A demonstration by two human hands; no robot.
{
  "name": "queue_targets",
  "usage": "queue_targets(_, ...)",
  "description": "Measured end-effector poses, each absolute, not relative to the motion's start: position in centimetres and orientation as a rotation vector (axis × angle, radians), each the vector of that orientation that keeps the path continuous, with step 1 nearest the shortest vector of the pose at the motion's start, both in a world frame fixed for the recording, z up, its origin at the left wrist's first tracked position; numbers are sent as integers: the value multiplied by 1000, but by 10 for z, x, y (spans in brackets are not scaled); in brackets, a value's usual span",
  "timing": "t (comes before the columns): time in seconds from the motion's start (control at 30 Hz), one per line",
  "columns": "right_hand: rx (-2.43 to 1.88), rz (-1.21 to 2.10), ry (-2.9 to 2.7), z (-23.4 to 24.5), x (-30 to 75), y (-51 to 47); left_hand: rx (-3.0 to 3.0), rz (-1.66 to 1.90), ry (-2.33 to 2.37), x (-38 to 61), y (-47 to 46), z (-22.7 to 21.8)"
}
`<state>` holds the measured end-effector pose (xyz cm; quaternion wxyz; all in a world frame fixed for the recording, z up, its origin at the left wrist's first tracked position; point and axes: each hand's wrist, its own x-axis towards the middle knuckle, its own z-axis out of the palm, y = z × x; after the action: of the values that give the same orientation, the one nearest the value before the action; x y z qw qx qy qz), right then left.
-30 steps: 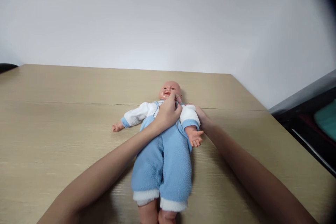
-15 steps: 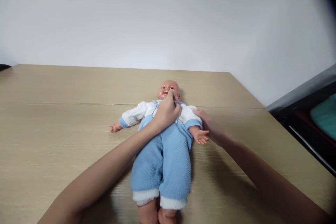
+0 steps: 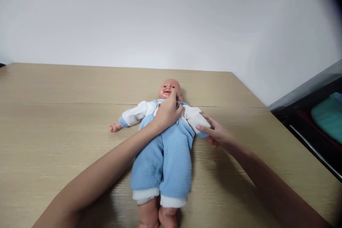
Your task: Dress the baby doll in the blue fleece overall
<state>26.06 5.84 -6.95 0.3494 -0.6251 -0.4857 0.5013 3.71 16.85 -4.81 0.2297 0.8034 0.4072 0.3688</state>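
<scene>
A baby doll (image 3: 162, 156) in a white and light-blue fleece outfit lies on its back, its head pointing away from me. My left hand (image 3: 169, 111) is closed at the doll's collar, just below its chin; the fingertips seem to pinch the edge of the clothing, though the back of the hand partly covers them. My right hand (image 3: 215, 130) grips the white sleeve (image 3: 195, 117) on the right, with the thumb on top near the blue cuff. Behind those fingers the doll's hand is mostly hidden. The other sleeve (image 3: 136, 113) lies stretched out to the left.
The doll rests on a light wooden table (image 3: 58, 142) with a seam running across it. A pale wall (image 3: 133, 17) rises behind. Beyond the table's right edge stands a dark piece of furniture with a teal cloth (image 3: 328, 115) on it.
My right hand has shifted from beside the doll's upper arm down to the cuff, closing over the sleeve. That sleeve is now straighter. My left hand stays at the collar.
</scene>
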Motion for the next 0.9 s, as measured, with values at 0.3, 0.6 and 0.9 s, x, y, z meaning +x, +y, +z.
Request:
queue_targets(0.3,-1719,1168,-1520,-69,329,71,2429,811,1287,36,159,-35)
queue_targets(0.6,-1694,1018,-1475,-78,343,72,2783,800,1322,33,161,-36)
queue_targets(0.9,-1484,49,-1884,-69,293,58,2817,850,1350,31,157,-33)
